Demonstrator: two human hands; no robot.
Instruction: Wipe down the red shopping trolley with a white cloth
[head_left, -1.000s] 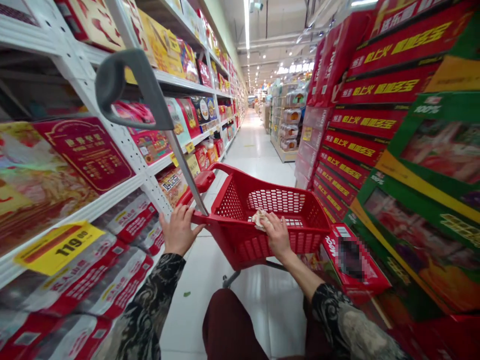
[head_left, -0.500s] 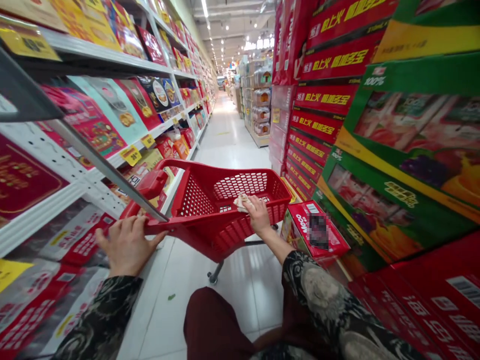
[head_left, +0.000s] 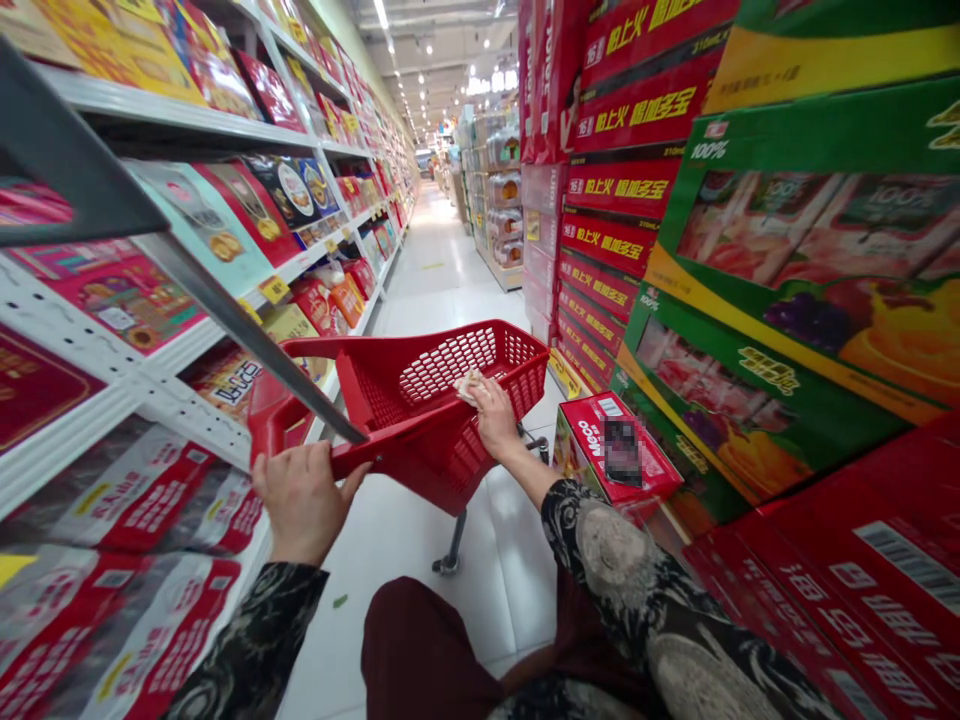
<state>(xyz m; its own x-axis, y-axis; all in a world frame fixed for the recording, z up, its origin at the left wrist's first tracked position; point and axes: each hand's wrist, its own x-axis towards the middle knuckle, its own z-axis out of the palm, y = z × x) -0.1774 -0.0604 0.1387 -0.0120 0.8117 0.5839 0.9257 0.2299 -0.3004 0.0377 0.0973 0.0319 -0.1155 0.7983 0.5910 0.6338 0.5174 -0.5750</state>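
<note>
A red plastic shopping cart [head_left: 427, 470] with perforated basket walls stands tilted across the aisle in front of me. My left hand [head_left: 304, 500] grips the cart's near-left rim, fingers over the top and thumb along the near side. In my right hand [head_left: 495, 420] is a crumpled whitish cloth [head_left: 471, 386], pressed onto the basket's near rim further along. The inside of the basket looks bare where it shows. A grey metal pole [head_left: 247, 340] rises from the cart's left end to a dark frame at upper left.
Shelves of packaged goods [head_left: 232, 210] line the left side, close to the cart. Stacked red drink cartons [head_left: 615, 190] and green juice boxes [head_left: 750, 360] wall the right. A red box [head_left: 619, 445] stands low beside the cart. White tiled floor [head_left: 427, 255] runs ahead.
The cart has swung, its left end coming nearer to me. My left hand has moved right and its fingers have closed round the rim. My right hand still holds the cloth on the rim.
</note>
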